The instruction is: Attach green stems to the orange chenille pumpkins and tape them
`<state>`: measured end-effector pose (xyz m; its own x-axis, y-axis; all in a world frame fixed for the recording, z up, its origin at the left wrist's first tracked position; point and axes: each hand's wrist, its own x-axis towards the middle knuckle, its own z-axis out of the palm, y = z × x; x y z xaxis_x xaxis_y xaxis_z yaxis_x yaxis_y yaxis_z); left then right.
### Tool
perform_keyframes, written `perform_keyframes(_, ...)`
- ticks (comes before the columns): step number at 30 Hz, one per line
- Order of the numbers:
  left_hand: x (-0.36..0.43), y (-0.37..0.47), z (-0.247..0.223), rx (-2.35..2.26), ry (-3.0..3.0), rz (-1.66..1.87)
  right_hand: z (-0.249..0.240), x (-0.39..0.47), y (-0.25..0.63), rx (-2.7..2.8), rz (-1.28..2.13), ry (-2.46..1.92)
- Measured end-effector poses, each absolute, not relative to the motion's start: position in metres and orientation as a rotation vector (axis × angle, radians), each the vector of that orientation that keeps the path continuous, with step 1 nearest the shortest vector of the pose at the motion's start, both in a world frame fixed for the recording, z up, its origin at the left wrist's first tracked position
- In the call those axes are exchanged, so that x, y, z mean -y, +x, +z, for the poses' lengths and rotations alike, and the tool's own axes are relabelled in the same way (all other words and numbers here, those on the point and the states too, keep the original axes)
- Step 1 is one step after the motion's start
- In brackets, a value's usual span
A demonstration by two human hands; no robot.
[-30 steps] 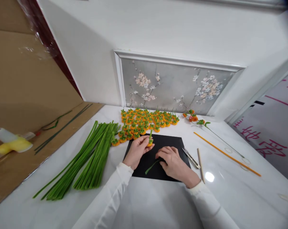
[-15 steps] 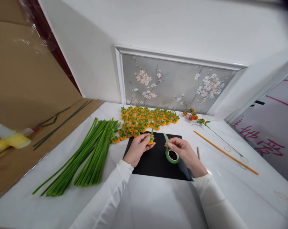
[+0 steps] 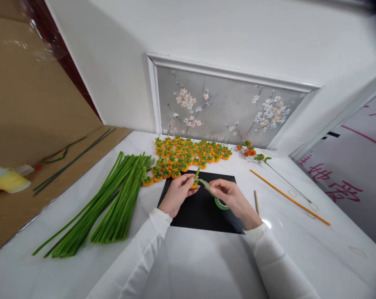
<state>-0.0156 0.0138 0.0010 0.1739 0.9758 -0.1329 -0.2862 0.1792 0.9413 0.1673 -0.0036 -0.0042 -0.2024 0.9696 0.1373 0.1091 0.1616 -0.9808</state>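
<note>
My left hand (image 3: 179, 192) pinches a small orange flower head (image 3: 194, 185) whose green stem (image 3: 197, 173) points up. Facing it, my right hand (image 3: 229, 197) is closed on a roll of green floral tape (image 3: 220, 204), partly hidden behind the fingers. The loose tape end (image 3: 204, 183) reaches left to beside the green stem; whether it touches cannot be made out. Both hands are over a black mat (image 3: 190, 214). Just behind them stand rows of similar orange flower heads (image 3: 188, 151) with green tops.
Green pipe cleaners (image 3: 113, 207) lie in bundles at left, beside cardboard (image 3: 60, 162). To the right are an orange pipe cleaner (image 3: 289, 197), a finished stemmed flower (image 3: 261, 158), a thin stick (image 3: 256, 202) and small rings (image 3: 312, 206). A framed floral panel (image 3: 225, 104) closes off the back.
My right hand has moved left with the tape roll, bringing the tape end over to the flower's stem. My left hand keeps hold of the flower head. The view has shifted slightly.
</note>
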Motion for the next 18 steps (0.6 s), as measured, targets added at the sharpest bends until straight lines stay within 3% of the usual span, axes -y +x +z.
perform_keyframes(7,-0.014,-0.016,0.002,-0.924,0.924,1.113,-0.001,0.014,0.168,1.655,1.208,-1.069)
perform_keyframes(18,-0.005,-0.014,0.010,-0.836,1.056,0.944,-0.008,0.021,0.155,1.380,1.077,-1.063)
